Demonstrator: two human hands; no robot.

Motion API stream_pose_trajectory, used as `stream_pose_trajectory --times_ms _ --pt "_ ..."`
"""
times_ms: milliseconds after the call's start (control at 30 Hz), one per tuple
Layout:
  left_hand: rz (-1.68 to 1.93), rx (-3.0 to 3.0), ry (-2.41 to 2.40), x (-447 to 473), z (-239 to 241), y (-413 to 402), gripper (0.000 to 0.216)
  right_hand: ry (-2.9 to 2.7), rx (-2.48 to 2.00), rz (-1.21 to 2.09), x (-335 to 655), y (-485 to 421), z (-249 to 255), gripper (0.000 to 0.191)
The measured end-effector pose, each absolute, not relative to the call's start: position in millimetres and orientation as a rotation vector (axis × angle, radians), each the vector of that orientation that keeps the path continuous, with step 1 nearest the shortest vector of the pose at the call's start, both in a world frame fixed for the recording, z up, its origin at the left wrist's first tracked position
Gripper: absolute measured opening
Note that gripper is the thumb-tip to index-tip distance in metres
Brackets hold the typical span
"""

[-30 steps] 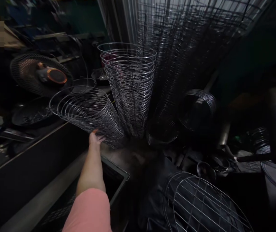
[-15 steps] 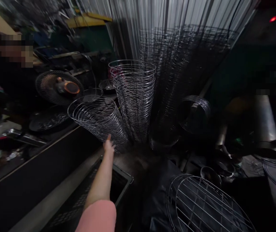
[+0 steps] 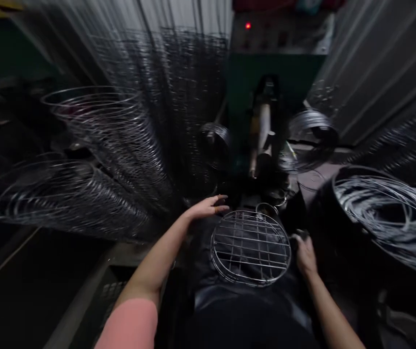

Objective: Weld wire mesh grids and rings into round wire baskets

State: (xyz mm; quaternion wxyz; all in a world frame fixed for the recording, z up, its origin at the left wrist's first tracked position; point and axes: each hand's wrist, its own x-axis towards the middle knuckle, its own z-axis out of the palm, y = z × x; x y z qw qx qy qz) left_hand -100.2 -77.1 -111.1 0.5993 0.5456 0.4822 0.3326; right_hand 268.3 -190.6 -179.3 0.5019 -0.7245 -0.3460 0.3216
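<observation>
One round wire grill rack [image 3: 250, 248] lay flat on a dark, glossy covering [image 3: 246, 295], directly in front of the person, with a hand on either side of it. The left hand [image 3: 206, 208], reaching out from a pink sleeve [image 3: 130, 325], was open, its fingers spread and pointing right, and it hovered just beyond the rack's upper left edge without touching it. The right hand [image 3: 304, 253] sat just beside the rack's right rim, its fingers curled around or over something small and dark; I couldn't tell what that was, or whether the hand was gripping it.

The rack was a near-circular hoop of bright metal, crossed by a grid of thin, evenly spaced wires running both ways. A small metal bowl [image 3: 266, 210] sat just past its far edge. Further left, a tall stack of wire hoops [image 3: 115, 145] and a second stack lying on its side [image 3: 62, 196] reached toward the middle of the scene. To the right, a great coil of silvery wire [image 3: 386, 218] filled a dark round tub. Straight ahead stood a green machine [image 3: 275, 72] with a small red light [image 3: 248, 25].
</observation>
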Motion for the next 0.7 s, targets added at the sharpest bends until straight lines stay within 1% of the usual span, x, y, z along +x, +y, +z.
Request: stream_pose_trajectory --times_ms 100,233,333,467,533,600,700 --pt "0.582 1.201 1.126 -59 -106 -43 0.037 -0.652 -1.531 0.877 265 -187 -199 0.039" --pt "0.385 1.118 1.164 -16 -103 -17 0.028 -0.26 -1.325 1.061 279 -187 -199 0.034" --pt "0.338 1.105 1.164 -3 -102 -13 0.027 -0.098 -1.242 1.15 292 -193 -193 0.034" --pt "0.268 1.075 1.123 -8 -102 -30 0.023 -0.04 -1.229 1.234 296 -202 -189 0.031" --pt "0.303 1.057 1.13 -17 -103 -47 0.022 -0.07 -1.244 1.261 293 -198 -185 0.033" --pt "0.412 1.093 1.136 -29 -104 -67 0.025 -0.16 -1.281 1.27 291 -184 -177 0.037" --pt "0.645 1.197 1.102 -49 -111 -102 0.04 -0.329 -1.36 1.218 296 -146 -162 0.038"
